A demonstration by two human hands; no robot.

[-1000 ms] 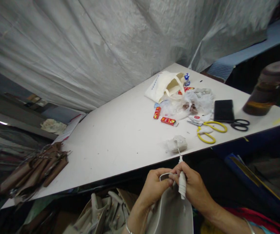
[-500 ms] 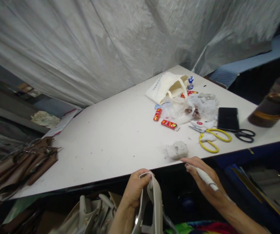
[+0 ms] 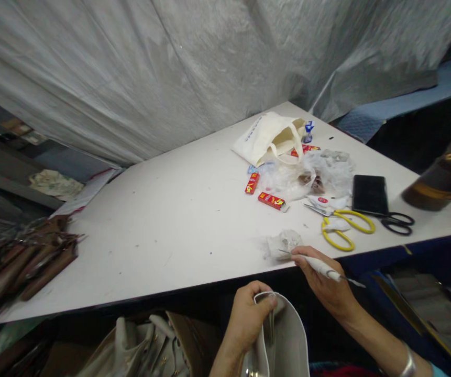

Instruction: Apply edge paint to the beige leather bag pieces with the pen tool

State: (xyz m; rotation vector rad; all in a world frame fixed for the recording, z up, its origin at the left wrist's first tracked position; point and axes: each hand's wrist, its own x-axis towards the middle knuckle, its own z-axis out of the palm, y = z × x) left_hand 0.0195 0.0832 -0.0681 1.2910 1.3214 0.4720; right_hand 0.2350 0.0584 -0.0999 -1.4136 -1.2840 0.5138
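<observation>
My left hand (image 3: pixel 251 314) pinches the upper edge of a light grey bag piece (image 3: pixel 288 335), which hangs open below the table's front edge. Between the fingers of my right hand (image 3: pixel 323 280) is a white-handled pointed tool (image 3: pixel 319 267). The tool's thin metal tip points left, over a crumpled whitish wad (image 3: pixel 284 243) near the table edge. Yellow-handled scissors (image 3: pixel 353 213) lie to the right of the wad.
On the white table (image 3: pixel 170 225) are a cream tote bag (image 3: pixel 266 139), clear plastic bags, red boxes (image 3: pixel 271 201), a black rectangular item (image 3: pixel 370 195), black scissors and a dark bottle (image 3: pixel 441 180). Brown pieces (image 3: pixel 48 256) lie left. Grey pieces (image 3: pixel 139 340) fill a box below.
My left hand has moved right with the bag piece, whose opening now faces me more. My right hand has turned the tool so that its thin tip shows over the wad.
</observation>
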